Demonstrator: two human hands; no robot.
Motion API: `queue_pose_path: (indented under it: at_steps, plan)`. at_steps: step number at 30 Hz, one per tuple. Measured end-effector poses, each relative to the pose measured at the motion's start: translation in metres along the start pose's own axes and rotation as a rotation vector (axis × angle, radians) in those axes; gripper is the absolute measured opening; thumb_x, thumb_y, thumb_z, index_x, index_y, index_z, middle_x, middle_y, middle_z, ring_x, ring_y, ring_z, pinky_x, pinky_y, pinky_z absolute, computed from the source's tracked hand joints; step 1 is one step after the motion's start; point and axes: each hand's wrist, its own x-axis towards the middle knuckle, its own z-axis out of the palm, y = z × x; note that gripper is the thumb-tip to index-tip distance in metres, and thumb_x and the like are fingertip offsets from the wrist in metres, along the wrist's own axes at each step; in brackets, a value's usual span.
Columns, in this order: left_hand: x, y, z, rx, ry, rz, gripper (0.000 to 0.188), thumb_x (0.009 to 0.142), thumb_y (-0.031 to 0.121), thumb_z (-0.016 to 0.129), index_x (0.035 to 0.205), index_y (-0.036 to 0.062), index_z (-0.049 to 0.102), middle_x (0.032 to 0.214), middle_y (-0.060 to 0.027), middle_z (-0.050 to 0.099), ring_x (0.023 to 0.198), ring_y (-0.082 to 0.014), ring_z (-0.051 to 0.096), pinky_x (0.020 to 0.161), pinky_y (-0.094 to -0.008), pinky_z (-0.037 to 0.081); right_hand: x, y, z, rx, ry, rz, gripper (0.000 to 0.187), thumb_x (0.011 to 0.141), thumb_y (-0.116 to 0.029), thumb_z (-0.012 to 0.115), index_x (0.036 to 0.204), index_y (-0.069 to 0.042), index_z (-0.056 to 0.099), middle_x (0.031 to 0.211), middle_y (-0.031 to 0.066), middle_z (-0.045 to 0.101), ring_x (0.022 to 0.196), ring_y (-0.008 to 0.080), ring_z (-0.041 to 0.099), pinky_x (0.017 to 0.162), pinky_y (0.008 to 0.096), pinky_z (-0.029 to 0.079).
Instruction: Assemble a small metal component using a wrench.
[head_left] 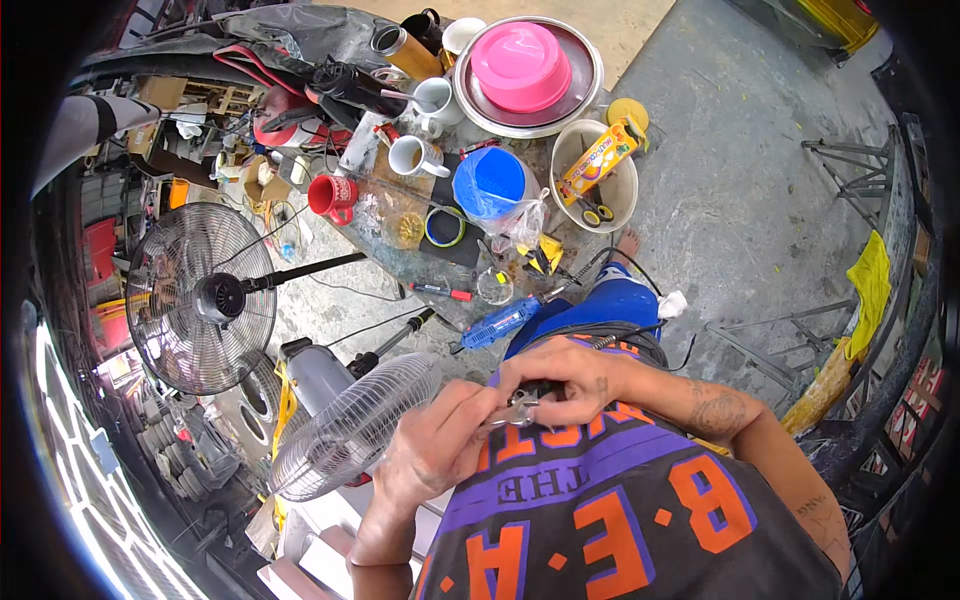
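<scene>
Close against my shirt, my left hand (440,435) and my right hand (565,378) meet with bent fingers. Between the fingertips is a small clear, shiny piece (515,410), pinched by my left hand. A small dark part (543,388) shows under the fingers of my right hand, which curl around it; its kind is mostly hidden. Just beyond my hands, a blue rotary tool (500,322) lies near the table edge, by my leg. A dark cord (640,350) loops over my lap.
On the low table stand white mugs (415,157), a red mug (332,197), a blue container in plastic (490,183), a tape roll (445,226) and a red marker (442,292). A white bucket (615,205) holds scissors. Pedestal fans (222,297) stand at left; metal frames (770,345) at right.
</scene>
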Motion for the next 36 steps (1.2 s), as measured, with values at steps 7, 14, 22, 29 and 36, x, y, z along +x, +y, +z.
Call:
queue_pose_path:
  at_steps: [7,14,22,29,36]
  plan:
    - [-0.005,0.01,0.003,-0.007,0.009,-0.102,0.03,0.078,-0.007,0.064,0.107,0.0017,0.059,0.086,-0.0114,0.058,0.072,-0.0299,0.064,0.056,-0.036,0.052,-0.005,0.006,0.008,0.09,0.029,0.078,0.016,0.088,-0.014,0.065,0.095,-0.002,0.058,0.074,0.0122,0.059,0.06,0.0245,0.057,0.054,0.0355,0.041]
    - [-0.011,0.005,0.007,-0.058,0.075,-0.147,0.028,0.078,-0.007,0.066,0.104,0.0015,0.061,0.088,-0.0117,0.061,0.075,-0.029,0.065,0.06,-0.0355,0.053,0.0,0.005,0.008,0.082,-0.001,0.043,0.015,0.091,-0.012,0.061,0.098,0.001,0.062,0.079,0.0149,0.061,0.067,0.0291,0.06,0.058,0.0375,0.043]
    - [-0.009,-0.011,0.002,-0.132,0.012,-0.025,0.031,0.078,0.0,0.072,0.108,0.001,0.062,0.094,-0.0107,0.064,0.076,-0.0242,0.066,0.058,-0.0321,0.054,0.001,0.006,0.005,0.115,-0.049,0.052,0.018,0.093,-0.011,0.059,0.103,0.002,0.064,0.087,0.0146,0.064,0.073,0.0312,0.063,0.062,0.0374,0.047]
    - [-0.027,-0.004,0.013,-0.302,0.254,-0.295,0.034,0.073,0.013,0.085,0.1,0.0003,0.068,0.08,-0.0019,0.065,0.049,0.0,0.034,0.042,-0.0175,0.025,0.0,0.005,0.006,0.096,-0.057,0.037,0.018,0.093,-0.01,0.057,0.105,0.001,0.064,0.09,0.0146,0.065,0.075,0.0317,0.064,0.064,0.038,0.048]
    - [-0.019,0.007,0.019,-0.306,0.338,-0.321,0.024,0.074,0.004,0.081,0.093,-0.0028,0.069,0.076,-0.0013,0.065,0.053,0.0003,0.038,0.045,-0.0181,0.026,0.004,0.004,0.005,0.139,-0.083,0.037,0.018,0.093,-0.01,0.057,0.105,0.002,0.064,0.091,0.0151,0.065,0.075,0.0318,0.064,0.064,0.0383,0.048]
